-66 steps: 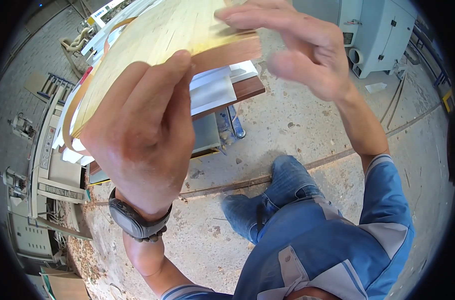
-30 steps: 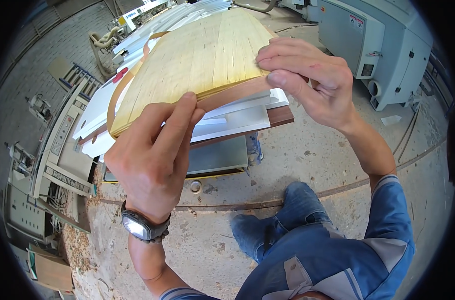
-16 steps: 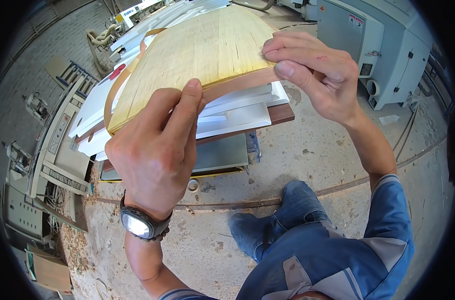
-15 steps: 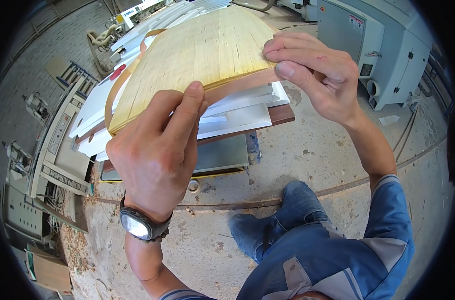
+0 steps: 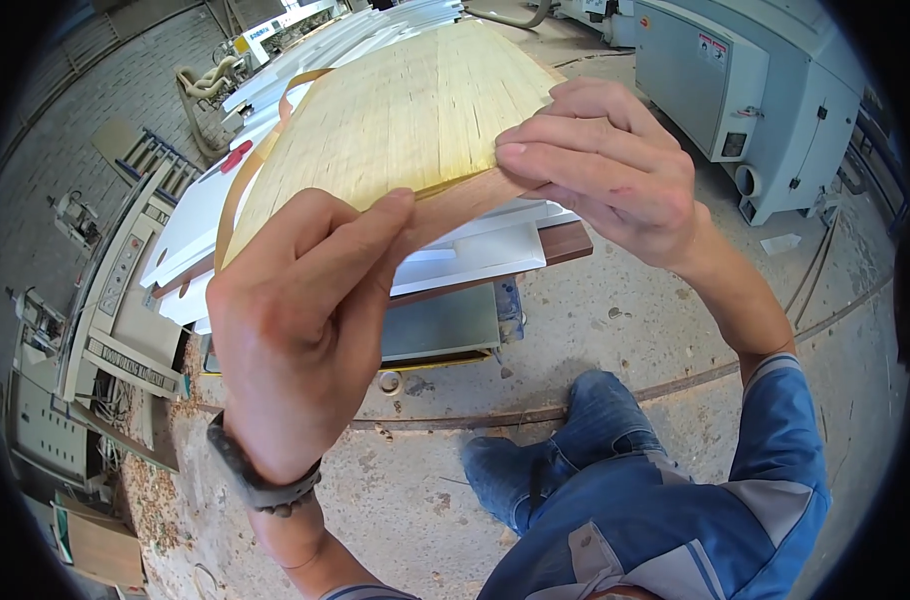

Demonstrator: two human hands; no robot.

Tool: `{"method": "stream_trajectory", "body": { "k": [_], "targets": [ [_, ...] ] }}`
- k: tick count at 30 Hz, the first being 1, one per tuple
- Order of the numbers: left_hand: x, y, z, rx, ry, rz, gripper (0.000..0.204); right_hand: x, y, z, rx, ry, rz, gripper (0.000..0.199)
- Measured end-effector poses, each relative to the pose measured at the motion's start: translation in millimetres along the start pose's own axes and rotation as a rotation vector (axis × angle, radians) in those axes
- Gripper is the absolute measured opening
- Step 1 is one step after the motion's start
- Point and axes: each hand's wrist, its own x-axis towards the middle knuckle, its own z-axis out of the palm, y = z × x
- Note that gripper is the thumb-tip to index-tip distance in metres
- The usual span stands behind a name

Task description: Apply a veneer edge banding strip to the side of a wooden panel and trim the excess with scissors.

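1. Both hands grip the near edge of a wood panel that I hold up before me: left hand closed on the near left part of the edge, fingers curled over the top; right hand pinching the near right corner, fingertips on top, thumb hidden below.
2. Along that edge a brown band of edging runs between my hands, and a loose strip of it loops out past the panel's left side.
3. I judge the panel light and stiff, since two edge grips carry it level; its pale face looks dry and not slippery.
4. The band looks thin and bendy and could crease or peel, so I would grip the panel's edges and keep my fingers flat on the band.
5. Below the panel is a stack of white boards on a low cart, well apart from it.
6. Under me is a concrete floor strewn with wood chips, with my jeans and shoe in view.
7. Grey workshop machines stand round: one to the right, a control cabinet to the left.
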Motion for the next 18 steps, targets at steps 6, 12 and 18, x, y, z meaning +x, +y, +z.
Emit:
{"method": "stream_trajectory", "body": {
  "k": [6,12,18],
  "targets": [
    [-5.4,-7.4,15.2,0.273,0.132,0.048,0.025,1.2,-4.4,-3.0,0.003,-0.032,0.035,0.036],
    [-7.4,2.1,21.1,0.541,0.149,0.044,0.025,-1.3,-4.3,-3.1,-0.005,-0.051,0.045,0.037],
    [-11.5,-4.8,22.8,0.609,0.138,0.098,0.026,0.4,-6.4,-9.3,0.011,-0.097,0.083,0.036]
  ]
}}
